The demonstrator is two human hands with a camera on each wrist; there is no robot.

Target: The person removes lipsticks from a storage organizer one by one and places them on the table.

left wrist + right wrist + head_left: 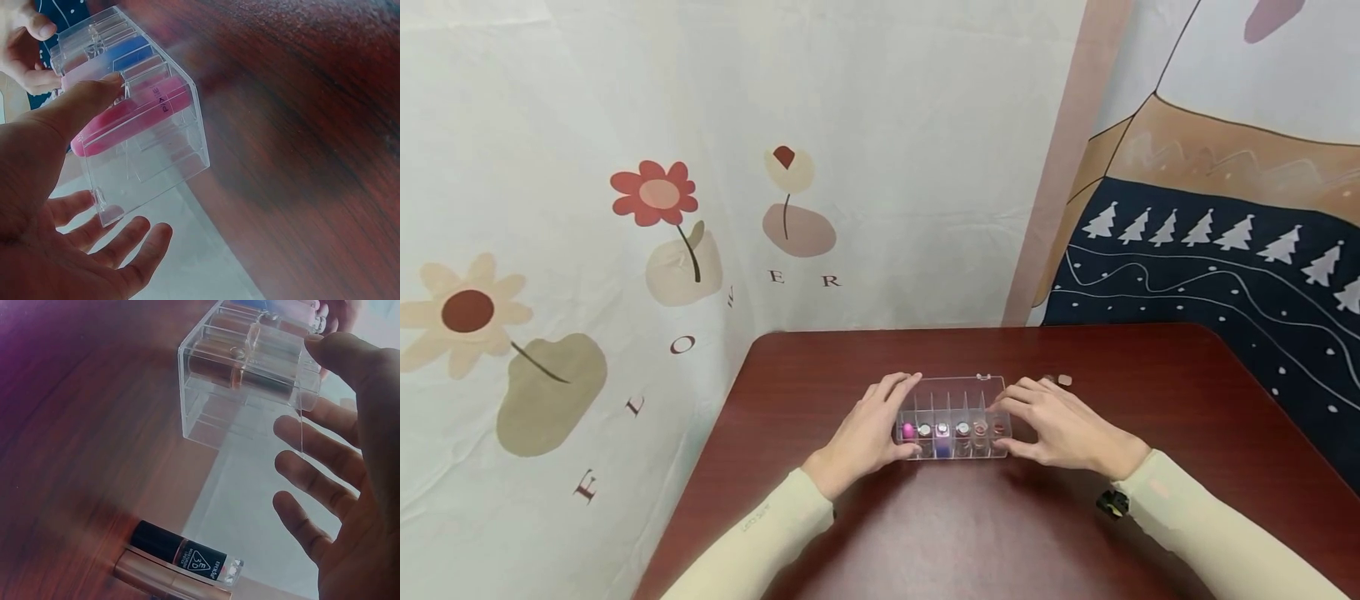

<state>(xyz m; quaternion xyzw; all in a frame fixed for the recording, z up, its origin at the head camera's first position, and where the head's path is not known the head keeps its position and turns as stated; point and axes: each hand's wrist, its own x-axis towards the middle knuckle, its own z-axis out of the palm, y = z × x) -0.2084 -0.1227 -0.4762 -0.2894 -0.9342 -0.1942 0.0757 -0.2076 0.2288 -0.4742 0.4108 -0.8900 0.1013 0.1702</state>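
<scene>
A clear plastic lipstick organizer (951, 417) with slim compartments sits between my hands, a row of tubes along its front. At its left end is a bright pink tube (137, 115); a blue-and-lilac tube (942, 442) stands nearby, with copper-toned tubes (215, 362) toward the right end. My left hand (868, 425) holds the left end, thumb at the front and fingers spread behind. At the right end, my right hand (1060, 425) holds it likewise, its lower fingers extended away from the plastic in the right wrist view.
On the table (850, 358), beyond my right hand, lie a black lipstick tube (181, 550) with a clear end and a copper-coloured tube (156, 578), side by side. Printed cloth (910, 167) hangs behind the table and along its left side.
</scene>
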